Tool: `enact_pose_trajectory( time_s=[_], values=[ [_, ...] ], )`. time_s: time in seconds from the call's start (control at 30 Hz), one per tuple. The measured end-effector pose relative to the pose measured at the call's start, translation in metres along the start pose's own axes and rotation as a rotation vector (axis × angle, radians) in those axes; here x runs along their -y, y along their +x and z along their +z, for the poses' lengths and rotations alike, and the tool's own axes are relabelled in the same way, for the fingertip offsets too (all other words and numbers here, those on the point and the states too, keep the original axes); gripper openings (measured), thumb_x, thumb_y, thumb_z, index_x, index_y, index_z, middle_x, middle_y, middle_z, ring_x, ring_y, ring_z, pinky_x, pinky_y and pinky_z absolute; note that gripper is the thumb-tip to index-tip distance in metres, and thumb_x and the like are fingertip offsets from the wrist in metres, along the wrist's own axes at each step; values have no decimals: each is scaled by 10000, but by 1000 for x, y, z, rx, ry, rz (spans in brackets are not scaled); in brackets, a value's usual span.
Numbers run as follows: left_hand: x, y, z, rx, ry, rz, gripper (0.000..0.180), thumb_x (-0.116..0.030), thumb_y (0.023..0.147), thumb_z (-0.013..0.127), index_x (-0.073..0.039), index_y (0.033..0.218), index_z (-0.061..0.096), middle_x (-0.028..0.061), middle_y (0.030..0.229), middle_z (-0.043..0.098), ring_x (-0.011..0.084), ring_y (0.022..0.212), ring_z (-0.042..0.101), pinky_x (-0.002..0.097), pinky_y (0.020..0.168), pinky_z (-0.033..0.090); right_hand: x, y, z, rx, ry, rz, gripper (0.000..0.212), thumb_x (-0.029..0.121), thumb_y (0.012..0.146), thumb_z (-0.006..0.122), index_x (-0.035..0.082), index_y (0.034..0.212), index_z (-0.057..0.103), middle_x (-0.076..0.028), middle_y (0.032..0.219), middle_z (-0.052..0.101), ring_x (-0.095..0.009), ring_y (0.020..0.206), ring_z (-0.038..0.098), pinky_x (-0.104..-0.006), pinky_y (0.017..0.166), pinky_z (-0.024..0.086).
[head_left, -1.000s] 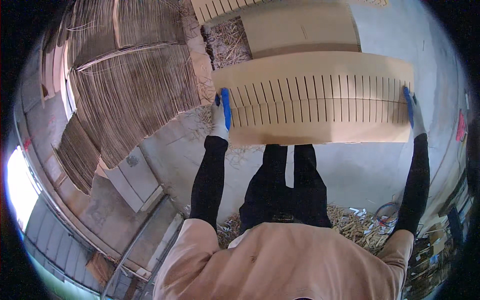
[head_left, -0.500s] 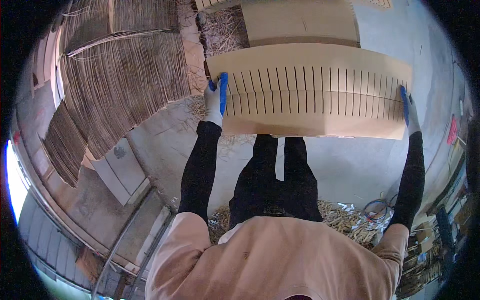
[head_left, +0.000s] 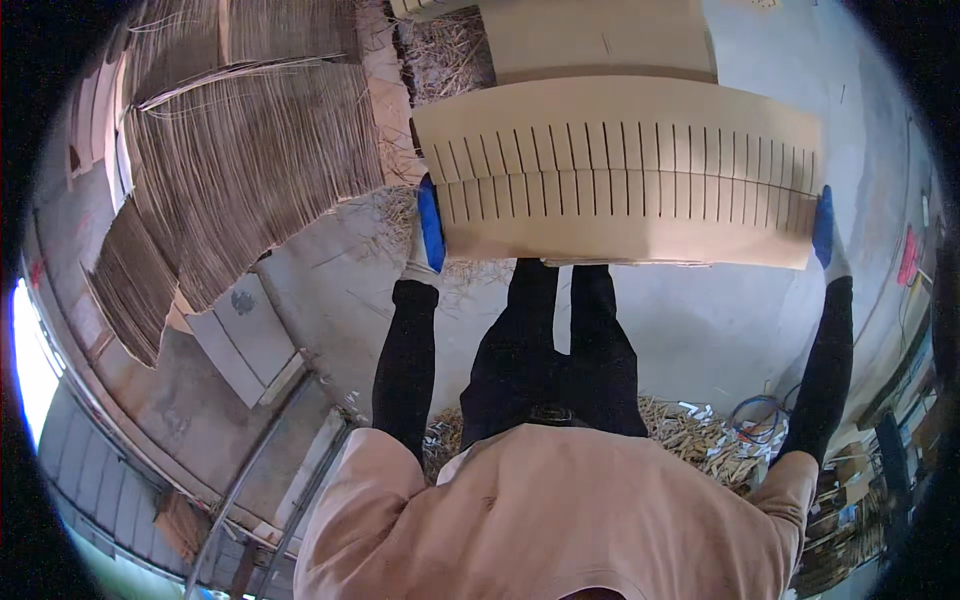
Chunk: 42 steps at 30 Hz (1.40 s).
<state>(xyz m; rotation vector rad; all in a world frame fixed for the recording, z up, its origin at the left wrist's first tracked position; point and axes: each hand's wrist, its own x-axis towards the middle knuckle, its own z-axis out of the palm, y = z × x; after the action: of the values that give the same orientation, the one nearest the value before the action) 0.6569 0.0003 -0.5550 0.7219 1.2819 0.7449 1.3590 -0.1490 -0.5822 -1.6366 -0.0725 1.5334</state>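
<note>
Gripping the slotted cardboard sheet [head_left: 620, 175] — left hand [head_left: 428, 232], right hand [head_left: 826, 232] outstretched.

Grey concrete floor [head_left: 700, 330], scattered straw [head_left: 700, 440], stacked cardboard sheets [head_left: 240, 160], daylight at left

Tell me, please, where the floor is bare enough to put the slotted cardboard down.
Bare concrete floor lies below the slotted cardboard, right of the legs. Another patch sits between the cardboard stacks and the left hand. Straw crowds the lower right.
</note>
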Motion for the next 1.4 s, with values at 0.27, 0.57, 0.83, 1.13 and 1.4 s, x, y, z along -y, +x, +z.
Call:
enact_pose_trajectory(
  time_s=[0.27,0.57,0.83,1.13,1.4],
  values=[
    [-17,-5,22,-17,432,93,590,-235,929,510,-23,1413,247,69,1392,383,160,1248,376,282,1038,289,-2,-6,5,-43,-412,-195,534,301,971,392,3,1398,273,-71,1450,296,-159,1340,255,-283,1107,173],
    [-15,-12,22,-57,413,19,644,-272,915,521,-34,1429,213,93,1424,328,167,1286,324,284,1052,265,-1,-25,40,-97,-405,-302,458,279,948,465,1,1311,442,-40,1304,487,-118,1218,412,-255,1043,284],
    [-16,-6,10,3,224,30,589,-308,938,470,-15,1404,261,87,1421,335,165,1268,357,270,1038,293,1,-18,12,-125,-316,-387,504,359,955,420,78,1371,378,-53,1366,425,-167,1238,402,-313,1039,294],
    [34,-134,-126,-195,27,-106,407,-324,952,442,-63,1264,434,104,1175,555,222,1017,569,359,848,480,-54,-150,-112,-585,49,-545,540,392,930,485,78,1359,391,-101,1324,464,-237,1156,490,-375,972,381],
    [129,-212,-136,63,174,-391,369,-337,912,529,-41,1131,555,64,948,635,136,742,600,272,625,490,-383,-262,-33,-469,124,-168,375,368,927,456,53,1108,549,-125,903,577,-219,765,569,-323,572,478]
  ],
)
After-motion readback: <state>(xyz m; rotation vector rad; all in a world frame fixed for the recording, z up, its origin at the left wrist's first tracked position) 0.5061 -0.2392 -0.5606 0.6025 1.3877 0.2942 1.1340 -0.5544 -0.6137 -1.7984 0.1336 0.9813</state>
